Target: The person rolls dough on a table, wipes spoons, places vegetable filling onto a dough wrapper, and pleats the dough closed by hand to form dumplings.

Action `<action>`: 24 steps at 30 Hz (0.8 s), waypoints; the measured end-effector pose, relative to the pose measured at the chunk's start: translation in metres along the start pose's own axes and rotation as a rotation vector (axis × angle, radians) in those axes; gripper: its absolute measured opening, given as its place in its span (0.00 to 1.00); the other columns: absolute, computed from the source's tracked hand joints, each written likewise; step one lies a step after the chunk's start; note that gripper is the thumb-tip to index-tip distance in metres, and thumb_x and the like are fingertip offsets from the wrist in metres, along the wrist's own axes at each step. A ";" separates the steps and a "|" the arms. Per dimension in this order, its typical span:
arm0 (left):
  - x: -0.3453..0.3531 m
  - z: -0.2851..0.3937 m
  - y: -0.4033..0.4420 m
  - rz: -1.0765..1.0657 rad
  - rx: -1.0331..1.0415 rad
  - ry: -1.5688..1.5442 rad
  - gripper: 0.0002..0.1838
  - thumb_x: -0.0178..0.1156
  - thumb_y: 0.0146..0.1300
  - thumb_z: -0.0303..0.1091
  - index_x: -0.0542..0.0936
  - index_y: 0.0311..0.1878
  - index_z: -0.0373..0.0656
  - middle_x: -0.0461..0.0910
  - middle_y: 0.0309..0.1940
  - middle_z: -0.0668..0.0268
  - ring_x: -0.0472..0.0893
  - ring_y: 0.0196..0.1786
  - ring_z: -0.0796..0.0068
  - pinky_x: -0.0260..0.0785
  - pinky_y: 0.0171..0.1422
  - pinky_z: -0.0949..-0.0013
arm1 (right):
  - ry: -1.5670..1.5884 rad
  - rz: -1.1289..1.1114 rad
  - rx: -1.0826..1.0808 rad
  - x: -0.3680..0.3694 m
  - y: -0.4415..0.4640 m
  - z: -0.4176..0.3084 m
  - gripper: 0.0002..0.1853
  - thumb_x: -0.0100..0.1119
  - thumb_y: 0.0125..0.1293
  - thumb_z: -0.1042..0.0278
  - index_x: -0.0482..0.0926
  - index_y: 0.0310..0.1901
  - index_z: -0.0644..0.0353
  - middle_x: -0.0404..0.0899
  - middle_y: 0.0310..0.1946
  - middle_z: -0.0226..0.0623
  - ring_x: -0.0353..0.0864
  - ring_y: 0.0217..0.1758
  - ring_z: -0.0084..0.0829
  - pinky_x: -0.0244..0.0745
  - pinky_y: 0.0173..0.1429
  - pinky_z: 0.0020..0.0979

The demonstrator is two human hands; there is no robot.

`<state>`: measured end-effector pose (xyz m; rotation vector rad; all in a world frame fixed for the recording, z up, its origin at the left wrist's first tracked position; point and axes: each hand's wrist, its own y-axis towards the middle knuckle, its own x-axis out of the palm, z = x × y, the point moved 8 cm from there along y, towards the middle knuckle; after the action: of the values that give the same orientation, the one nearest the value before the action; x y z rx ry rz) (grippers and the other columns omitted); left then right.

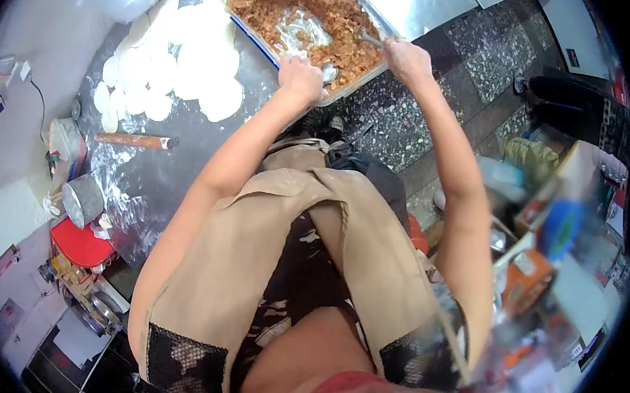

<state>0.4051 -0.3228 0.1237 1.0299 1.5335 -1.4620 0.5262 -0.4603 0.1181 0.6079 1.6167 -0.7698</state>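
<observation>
The right hand (408,61) closes around a metal handle (372,39), whose long axis slants inward from the fingers into the tub's (256,42) brown filling (270,0). The left hand (301,81) curls at the tub's near-left rim, nearer the spoon bowl (329,73); whether it grips anything, I cannot tell.

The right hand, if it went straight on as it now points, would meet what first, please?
Probably the brown filling, with the metal utensil in the right hand leading, though depth is unclear.
</observation>
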 end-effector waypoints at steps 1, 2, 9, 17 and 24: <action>0.001 -0.002 0.002 0.006 0.005 0.005 0.19 0.57 0.54 0.50 0.82 0.38 0.45 0.80 0.38 0.63 0.76 0.47 0.65 0.59 0.52 0.58 | -0.007 -0.038 -0.008 0.007 0.002 -0.002 0.13 0.47 0.63 0.58 0.73 0.42 0.56 0.77 0.29 0.46 0.79 0.34 0.45 0.75 0.35 0.43; -0.001 -0.006 0.003 0.003 -0.004 0.000 0.18 0.56 0.55 0.49 0.82 0.38 0.44 0.80 0.38 0.61 0.77 0.44 0.63 0.62 0.50 0.57 | 0.034 0.000 0.009 0.002 0.001 -0.005 0.12 0.46 0.63 0.59 0.72 0.39 0.60 0.77 0.27 0.48 0.78 0.35 0.48 0.73 0.36 0.45; -0.057 -0.078 -0.048 0.633 -0.223 -0.370 0.09 0.51 0.61 0.37 0.76 0.32 0.42 0.78 0.30 0.57 0.79 0.30 0.55 0.72 0.33 0.57 | 0.340 0.537 0.187 -0.081 -0.065 -0.026 0.09 0.42 0.64 0.66 0.71 0.35 0.62 0.77 0.26 0.49 0.78 0.29 0.49 0.72 0.32 0.46; -0.034 -0.113 -0.056 0.706 -0.082 -0.186 0.11 0.51 0.62 0.40 0.74 0.26 0.46 0.77 0.23 0.62 0.79 0.24 0.62 0.70 0.23 0.63 | 0.099 0.268 0.251 -0.048 -0.075 -0.041 0.08 0.41 0.64 0.65 0.69 0.33 0.59 0.77 0.22 0.48 0.79 0.26 0.49 0.71 0.28 0.46; -0.050 -0.120 -0.043 0.761 -0.069 -0.235 0.09 0.52 0.59 0.38 0.75 0.27 0.46 0.78 0.24 0.63 0.79 0.25 0.63 0.72 0.26 0.63 | 0.025 0.249 0.210 -0.053 -0.065 -0.043 0.05 0.45 0.59 0.69 0.70 0.33 0.60 0.78 0.22 0.45 0.79 0.25 0.47 0.71 0.28 0.45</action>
<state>0.3845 -0.2059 0.1921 1.1745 0.8638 -0.9377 0.4595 -0.4682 0.1839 0.9537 1.4577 -0.7528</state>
